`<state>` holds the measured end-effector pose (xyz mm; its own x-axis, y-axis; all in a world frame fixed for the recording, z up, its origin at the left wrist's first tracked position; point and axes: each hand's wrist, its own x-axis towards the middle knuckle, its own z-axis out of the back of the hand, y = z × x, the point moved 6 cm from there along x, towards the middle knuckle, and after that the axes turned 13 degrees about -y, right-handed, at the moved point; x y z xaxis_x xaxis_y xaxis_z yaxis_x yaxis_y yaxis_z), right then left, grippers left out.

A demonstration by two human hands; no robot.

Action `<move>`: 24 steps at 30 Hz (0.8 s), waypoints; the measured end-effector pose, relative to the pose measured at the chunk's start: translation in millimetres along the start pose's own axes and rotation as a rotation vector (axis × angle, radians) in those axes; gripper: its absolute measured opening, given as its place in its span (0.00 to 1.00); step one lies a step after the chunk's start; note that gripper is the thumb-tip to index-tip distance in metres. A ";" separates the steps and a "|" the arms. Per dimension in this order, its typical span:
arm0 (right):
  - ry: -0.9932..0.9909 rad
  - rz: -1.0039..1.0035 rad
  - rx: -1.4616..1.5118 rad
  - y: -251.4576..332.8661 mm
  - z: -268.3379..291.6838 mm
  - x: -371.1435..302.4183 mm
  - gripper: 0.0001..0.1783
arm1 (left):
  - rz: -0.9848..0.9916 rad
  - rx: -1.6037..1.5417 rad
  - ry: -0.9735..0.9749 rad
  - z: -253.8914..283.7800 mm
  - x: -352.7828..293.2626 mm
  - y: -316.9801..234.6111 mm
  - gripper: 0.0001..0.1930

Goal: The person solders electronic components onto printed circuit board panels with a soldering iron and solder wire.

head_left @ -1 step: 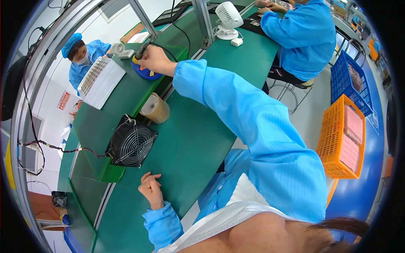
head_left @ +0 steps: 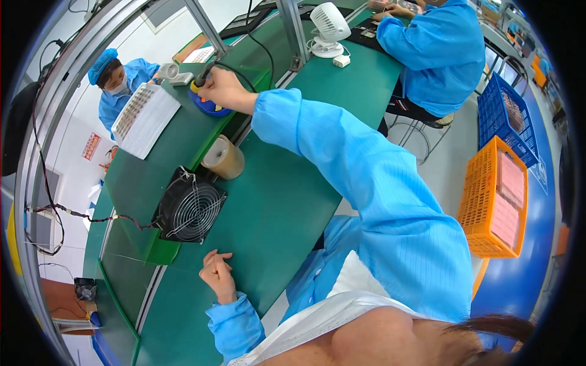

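Observation:
My right hand (head_left: 224, 90) reaches far out over the raised green shelf and is closed around the dark handle of a soldering iron (head_left: 205, 73). A cord runs off the handle, and the iron's tip is hidden. Just under that hand sits a blue round stand (head_left: 210, 107) with yellow in it. My left hand (head_left: 218, 277) hovers or rests by the green worktop (head_left: 268, 201); its fingers are loosely bent, partly apart, and hold nothing visible. Closest to it stands a black fan (head_left: 193, 210) with a wire guard. Beyond the fan is a wide tan tape roll (head_left: 224, 157).
A white tray of small parts (head_left: 145, 122) lies on the shelf, facing a masked co-worker (head_left: 119, 79). A white desk fan (head_left: 330, 27) stands near another co-worker (head_left: 433, 55). Orange (head_left: 479, 201) and blue crates (head_left: 500, 125) stand at right. Metal posts (head_left: 294, 30) rise from the bench.

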<state>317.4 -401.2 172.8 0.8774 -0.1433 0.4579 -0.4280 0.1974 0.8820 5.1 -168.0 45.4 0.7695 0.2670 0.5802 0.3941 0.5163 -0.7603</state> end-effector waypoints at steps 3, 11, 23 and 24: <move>-0.006 0.144 0.043 9.7 4.6 -43.0 0.33 | 0.016 0.043 0.029 3.8 -1.4 -6.0 0.18; 0.929 0.197 0.332 30.5 -25.9 -250.1 0.19 | -0.309 0.053 0.393 -52.2 -12.3 -65.1 0.11; 1.309 -0.666 0.726 22.7 -44.3 -322.4 0.26 | 0.102 -0.655 0.625 -78.8 -27.8 -63.0 0.42; 1.278 -0.716 0.805 23.2 -42.6 -322.0 0.24 | 0.156 -0.676 0.663 -81.4 -26.8 -68.4 0.41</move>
<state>34.1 -309.2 41.0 0.3591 0.9315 -0.0580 0.4710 -0.1272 0.8729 -1.6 -276.7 58.0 0.8837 -0.3289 0.3330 0.3105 -0.1203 -0.9429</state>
